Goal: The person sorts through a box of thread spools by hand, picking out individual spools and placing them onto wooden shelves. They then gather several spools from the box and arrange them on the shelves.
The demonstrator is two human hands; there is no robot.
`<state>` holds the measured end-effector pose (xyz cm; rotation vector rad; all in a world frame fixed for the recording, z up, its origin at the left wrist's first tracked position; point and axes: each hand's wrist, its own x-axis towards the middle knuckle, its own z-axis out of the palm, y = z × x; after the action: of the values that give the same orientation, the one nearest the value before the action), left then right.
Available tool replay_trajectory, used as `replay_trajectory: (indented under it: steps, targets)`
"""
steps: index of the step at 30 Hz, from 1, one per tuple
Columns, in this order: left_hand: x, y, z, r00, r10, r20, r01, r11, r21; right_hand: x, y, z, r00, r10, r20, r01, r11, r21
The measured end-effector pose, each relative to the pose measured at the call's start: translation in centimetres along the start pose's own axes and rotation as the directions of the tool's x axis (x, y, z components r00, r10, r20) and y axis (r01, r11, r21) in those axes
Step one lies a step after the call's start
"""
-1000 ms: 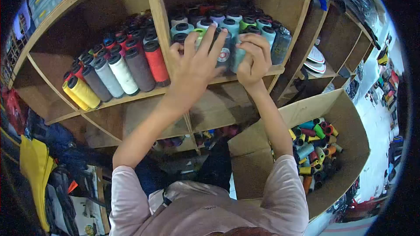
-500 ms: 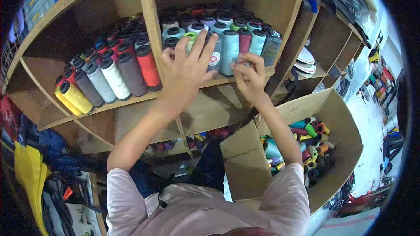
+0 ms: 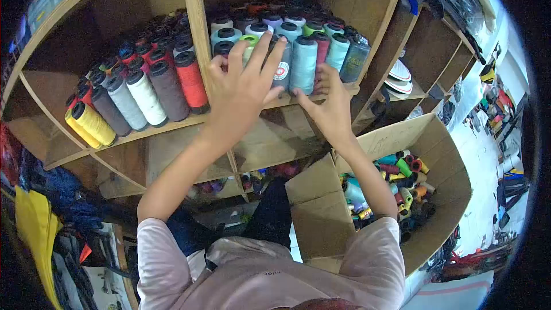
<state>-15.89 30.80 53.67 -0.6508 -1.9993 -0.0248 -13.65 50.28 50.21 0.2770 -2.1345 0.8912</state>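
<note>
My left hand point(image 3: 238, 89) is open, its fingers stretched and spread. Its fingertips reach the top of a grey-blue thread spool point(image 3: 282, 72) with a round red-and-white label, and the thumb is near that spool's base. Just beside it stands a light blue thread spool point(image 3: 305, 63), upright at the shelf's front. My right hand point(image 3: 328, 103) has its thumb at this spool's lower left and bent fingers on its right side. Close by are a crimson spool point(image 3: 321, 49), a pale aqua spool point(image 3: 337, 51), a dark teal spool point(image 3: 356, 60) and a lime green spool point(image 3: 249, 49).
Left of the wooden divider point(image 3: 197, 34), a compartment holds red, brown, white, grey and yellow spools point(image 3: 150, 95). A cardboard box point(image 3: 450, 189) with many loose spools stands below on the right. White caps point(image 3: 400, 77) lie on a side shelf.
My right hand has gone from a pinch beside the light blue spool to a wider grasp, its thumb now at the spool's lower left. My left hand stays at the grey-blue spool.
</note>
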Motion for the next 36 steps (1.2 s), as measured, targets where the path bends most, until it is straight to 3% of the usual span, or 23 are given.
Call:
replay_trajectory:
  steps: [2,5,12,24,26,32,34,36]
  targets:
    - [0.0,-0.1,0.1,1.000,0.009,-0.020,-0.009,1.000,-0.001,-0.3,-0.5,0.2,0.997,0.050,-0.051,-0.045,0.994,0.099]
    - [0.0,0.0,0.0,1.000,0.003,-0.009,-0.003,1.000,-0.003,-0.9,-0.4,0.9,0.991,0.040,-0.128,-0.028,0.995,0.094]
    - [0.0,-0.1,0.0,1.000,0.011,-0.021,-0.011,0.999,-0.034,-1.5,0.1,1.9,0.986,0.084,-0.142,-0.064,0.988,0.142]
    - [0.5,-0.2,-1.7,0.999,0.007,-0.031,-0.009,0.998,-0.055,-1.3,0.5,1.1,0.988,-0.087,-0.131,0.068,0.988,-0.139]
    - [0.3,0.0,-2.5,0.997,0.006,-0.081,-0.014,0.994,-0.105,-1.3,0.4,1.0,0.997,-0.010,-0.079,0.000,0.991,-0.130]
    - [-4.0,1.6,-3.5,0.995,0.005,-0.104,-0.033,0.963,-0.267,-1.9,0.0,0.2,0.992,-0.111,-0.061,0.098,0.977,-0.191]
    - [-6.6,2.6,-3.0,0.997,-0.027,-0.071,-0.004,0.911,-0.411,-2.0,0.0,-0.4,0.988,-0.138,-0.070,0.120,0.970,-0.211]
    - [-9.3,3.5,-2.2,0.999,-0.032,0.010,0.033,0.903,-0.429,-2.2,-0.1,-0.8,0.992,-0.115,-0.042,0.106,0.976,-0.189]
